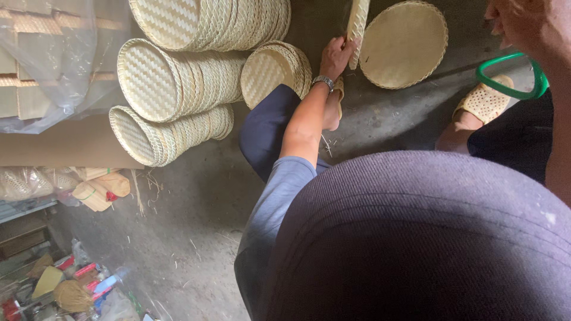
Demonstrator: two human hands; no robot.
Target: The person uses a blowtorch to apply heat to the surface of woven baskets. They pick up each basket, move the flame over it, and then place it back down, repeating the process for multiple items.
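Woven bamboo tray point(357, 27), held on edge at the 12 o'clock position of the view, presents only its rim to the camera. Its long axis runs from the top edge of the frame down toward 6 o'clock, tilted slightly to the left at the lower end.

Left hand point(336, 56): clenched around the lower edge of the woven bamboo tray, fingers wrapped over the rim. A wristwatch point(323, 81) sits on the wrist. The forearm extends back toward 6 o'clock into a blue sleeve point(270, 202).

Right hand point(523, 24): located at 2 o'clock, partly cut off by the frame edge. Whether it is closed or released cannot be determined. A green ring point(510, 76) lies just below it.

Adjacent items:
- A flat round tray point(404, 44) lies face-up on the concrete floor point(196, 220), just beside the held tray at its 3 o'clock side.
- A small tray stack point(276, 68) leans on edge at 9 o'clock of the left hand.
- Larger tray stacks point(172, 77) lie on their sides at 10 o'clock.
- A woven sandal point(486, 101) is at 3 o'clock.
- A dark cap point(416, 244) fills the lower right.
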